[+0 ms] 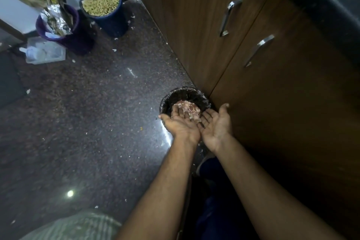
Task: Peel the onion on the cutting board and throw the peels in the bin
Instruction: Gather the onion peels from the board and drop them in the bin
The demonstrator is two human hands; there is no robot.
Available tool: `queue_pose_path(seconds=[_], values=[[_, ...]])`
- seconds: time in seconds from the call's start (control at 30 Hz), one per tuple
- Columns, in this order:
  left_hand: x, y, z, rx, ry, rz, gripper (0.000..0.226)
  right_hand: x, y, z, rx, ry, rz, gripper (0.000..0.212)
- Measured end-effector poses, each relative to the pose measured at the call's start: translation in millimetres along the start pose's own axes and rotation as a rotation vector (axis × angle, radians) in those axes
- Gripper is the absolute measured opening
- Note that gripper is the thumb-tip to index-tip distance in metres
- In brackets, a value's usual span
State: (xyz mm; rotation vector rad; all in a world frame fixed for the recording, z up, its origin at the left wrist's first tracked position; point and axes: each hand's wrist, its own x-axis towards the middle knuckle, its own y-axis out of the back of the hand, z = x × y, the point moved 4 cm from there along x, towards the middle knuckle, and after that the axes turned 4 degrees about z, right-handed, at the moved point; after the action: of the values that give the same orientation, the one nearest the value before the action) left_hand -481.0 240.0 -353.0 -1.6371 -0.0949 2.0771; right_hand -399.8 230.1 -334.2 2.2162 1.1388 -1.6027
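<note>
Here both arms reach forward and down from the lower edge of the view, forearms nearly parallel, wrists close together. The left hand (180,122) and right hand (215,124) lie palm up, side by side with their inner edges touching, forming a shallow cup; the fingers are extended and only slightly bent, thumbs spread outward. A heap of pinkish onion peels (188,110) rests on the fingers of both hands, carried rather than gripped. The cupped hands hover directly over the bin (183,93), a small round container lined with a black bag, standing on the dark speckled floor (87,113) just beside the wooden cabinet (272,93). Farther away, near the wall, stand a blue bucket (109,19) filled with pale yellow pieces and a purple bucket (78,39) holding foil and paper. Small scraps dot the floor.
</note>
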Motion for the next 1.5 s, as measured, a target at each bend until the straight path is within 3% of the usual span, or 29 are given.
queue_pose_path(seconds=[0.47, 0.77, 1.0, 1.3, 1.5], values=[[-138.1, 22.6, -15.2, 0.054, -0.083, -0.132, 0.085, -118.1, 33.1, -20.8, -0.012, 0.293, -0.094, 0.082], [-286.8, 37.1, -54.6, 0.134, -0.022, -0.481, 0.086, -272.7, 102.5, -48.3, 0.084, 0.653, -0.182, 0.076], [-388.1, 71.0, -104.3, 0.281, 0.055, -0.769, 0.087, -367.8, 186.6, -51.1, 0.286, 0.883, -0.126, 0.071], [-448.0, 97.3, -153.6, 0.435, 0.131, -1.003, 0.084, -422.2, 255.5, -46.6, 0.495, 1.059, -0.086, 0.067], [-468.7, 86.3, -207.8, 0.581, 0.212, -1.110, 0.077, -436.2, 311.5, -72.7, 0.627, 1.191, 0.075, 0.057]])
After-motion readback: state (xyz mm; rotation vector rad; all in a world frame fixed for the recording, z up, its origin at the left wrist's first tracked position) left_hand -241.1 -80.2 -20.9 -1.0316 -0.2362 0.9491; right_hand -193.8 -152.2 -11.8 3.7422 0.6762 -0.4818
